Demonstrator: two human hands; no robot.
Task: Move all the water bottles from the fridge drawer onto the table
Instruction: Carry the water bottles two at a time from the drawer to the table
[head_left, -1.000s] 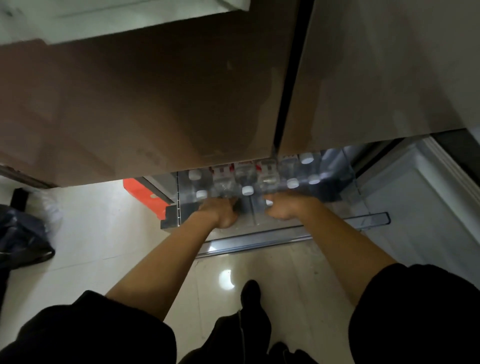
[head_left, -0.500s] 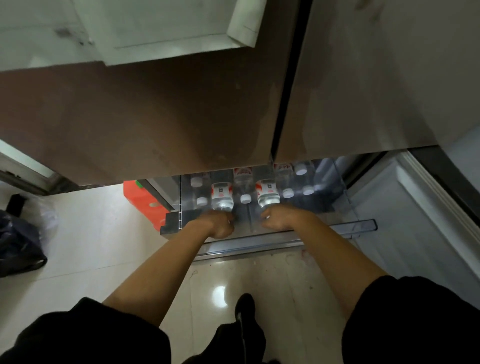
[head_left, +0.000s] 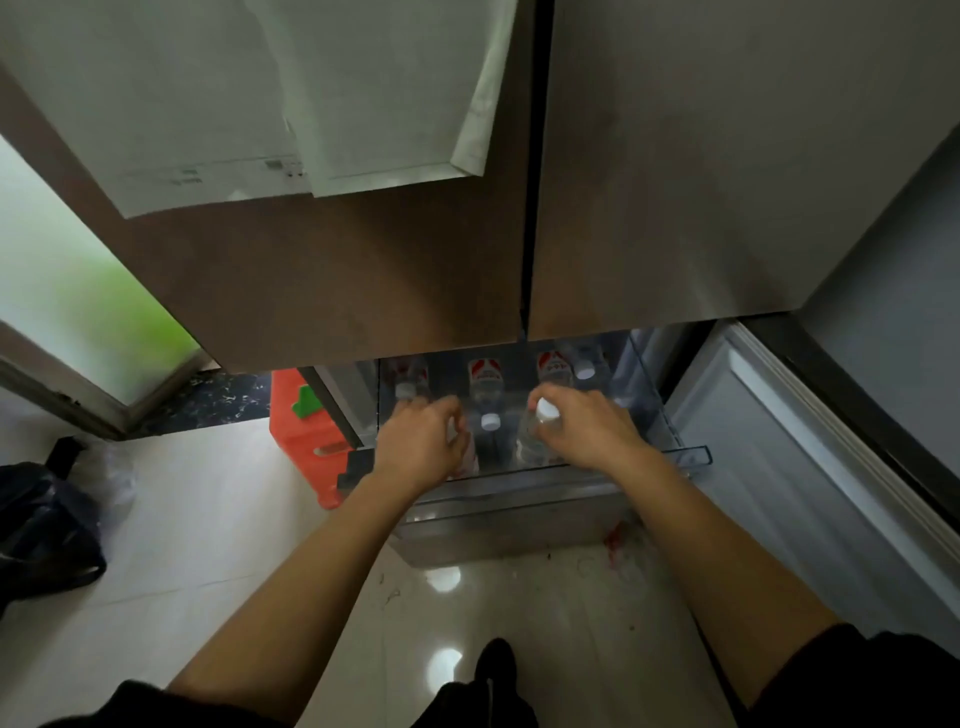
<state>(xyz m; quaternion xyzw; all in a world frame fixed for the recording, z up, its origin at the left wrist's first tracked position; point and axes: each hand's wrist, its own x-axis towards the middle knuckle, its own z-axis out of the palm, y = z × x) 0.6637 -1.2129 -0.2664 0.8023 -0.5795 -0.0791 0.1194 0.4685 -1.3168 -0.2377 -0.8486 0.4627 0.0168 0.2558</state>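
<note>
Both hands are down in the drawer, one bottle apiece! Left hand has its fingers curled over the left bottle, most of it hidden under the knuckles. Right hand is wrapped round the top of the right bottle. It's a high grip, I'd say because the packed rows leave no room lower down.

Above them the fridge doors are closed, with papers stuck on the left one. Below, the fridge drawer stands pulled out over the floor, which is why both arms reach straight down. An orange box sits just left of it.

Inside, the other bottles stand upright and close-packed, red-and-white labels showing, one right between the two hands. Smallest of all, the white cap pokes clear beside the right fingers.

No table in view, so the carry looks like a turn away. Several bottles to go, by my reckoning.
</note>
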